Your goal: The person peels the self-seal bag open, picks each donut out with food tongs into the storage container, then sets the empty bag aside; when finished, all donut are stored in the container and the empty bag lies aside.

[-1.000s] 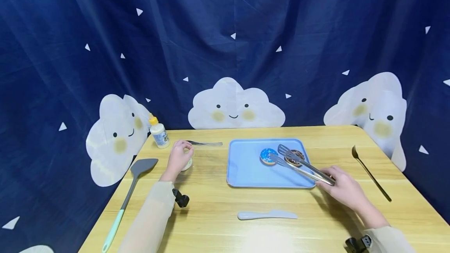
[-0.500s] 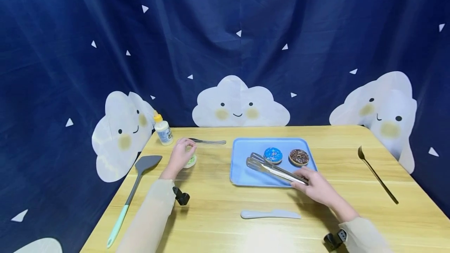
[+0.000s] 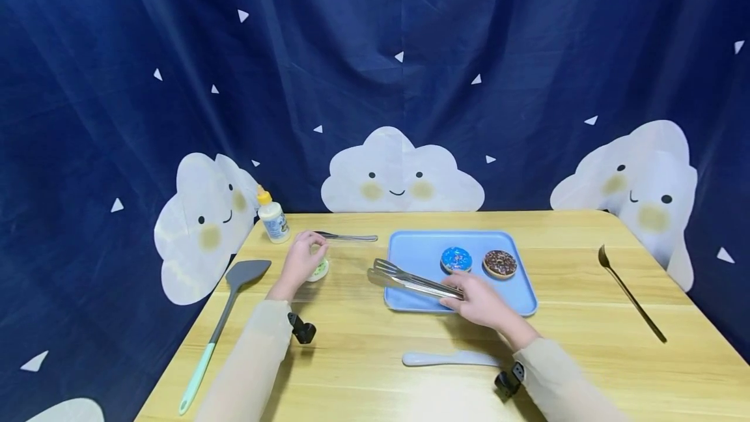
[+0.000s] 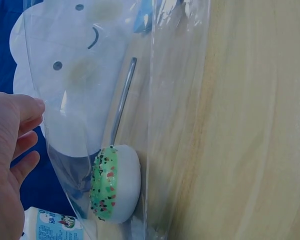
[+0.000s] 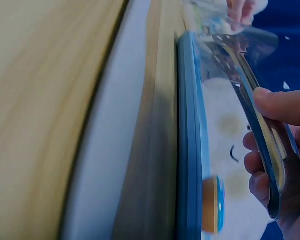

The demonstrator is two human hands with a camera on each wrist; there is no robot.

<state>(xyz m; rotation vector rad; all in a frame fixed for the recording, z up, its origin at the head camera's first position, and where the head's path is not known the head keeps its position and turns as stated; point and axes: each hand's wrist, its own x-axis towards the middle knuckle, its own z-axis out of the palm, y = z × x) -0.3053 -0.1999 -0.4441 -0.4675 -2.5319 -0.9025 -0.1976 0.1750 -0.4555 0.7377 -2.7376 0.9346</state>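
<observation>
My left hand (image 3: 300,259) pinches the edge of a clear plastic bag (image 4: 180,100), which is hardly visible in the head view. Inside or behind the plastic, at its bottom, is a donut with green icing and sprinkles (image 4: 112,185). My right hand (image 3: 477,301) grips metal tongs (image 3: 417,282) by the handle end. Their heads point left, past the left edge of the blue tray (image 3: 410,249), with nothing between them. A blue-iced donut (image 3: 456,258) and a chocolate donut with sprinkles (image 3: 500,264) lie on the tray.
A yellow-capped bottle (image 3: 273,219) stands at the back left. A fork-like metal utensil (image 3: 351,238) lies behind my left hand, a grey spatula (image 3: 225,318) at the left. In front is a pale plastic knife (image 3: 448,359); a dark fork (image 3: 629,298) lies at the right.
My right hand has carried the tongs leftward across the tray, from beside the donuts to past its left edge. The left hand has stayed nearly still. The head view has shifted slightly.
</observation>
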